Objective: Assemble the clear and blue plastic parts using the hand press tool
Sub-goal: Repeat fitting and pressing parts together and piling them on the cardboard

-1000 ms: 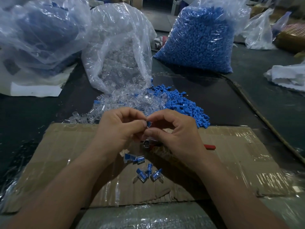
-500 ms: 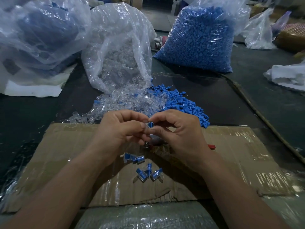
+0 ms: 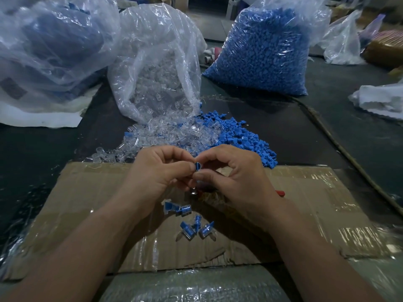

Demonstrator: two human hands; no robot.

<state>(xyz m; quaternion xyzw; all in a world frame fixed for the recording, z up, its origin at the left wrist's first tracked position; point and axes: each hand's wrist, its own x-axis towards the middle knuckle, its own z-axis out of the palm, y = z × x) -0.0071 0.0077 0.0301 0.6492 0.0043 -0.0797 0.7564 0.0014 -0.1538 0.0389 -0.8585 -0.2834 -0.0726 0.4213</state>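
My left hand (image 3: 157,173) and my right hand (image 3: 235,177) meet fingertip to fingertip over a flattened cardboard sheet (image 3: 87,203), both pinching one small blue plastic part (image 3: 197,166). Whether a clear piece sits under it I cannot tell. Below the hands a bit of metal (image 3: 193,191) and a red handle tip (image 3: 281,192) of the hand press tool show; the rest is hidden. Several joined blue-and-clear pieces (image 3: 189,225) lie on the cardboard nearer me. A loose pile of clear parts (image 3: 157,138) and a pile of blue parts (image 3: 246,140) lie just beyond the hands.
An open bag of clear parts (image 3: 157,68) stands behind the piles, a full bag of blue parts (image 3: 261,53) to its right, another large bag (image 3: 50,44) at far left. A cord (image 3: 340,144) runs along the dark table at right. White plastic (image 3: 383,101) lies far right.
The hands stay together over the cardboard; the blue part between the fingertips has turned slightly and shows more. Nothing else has moved.
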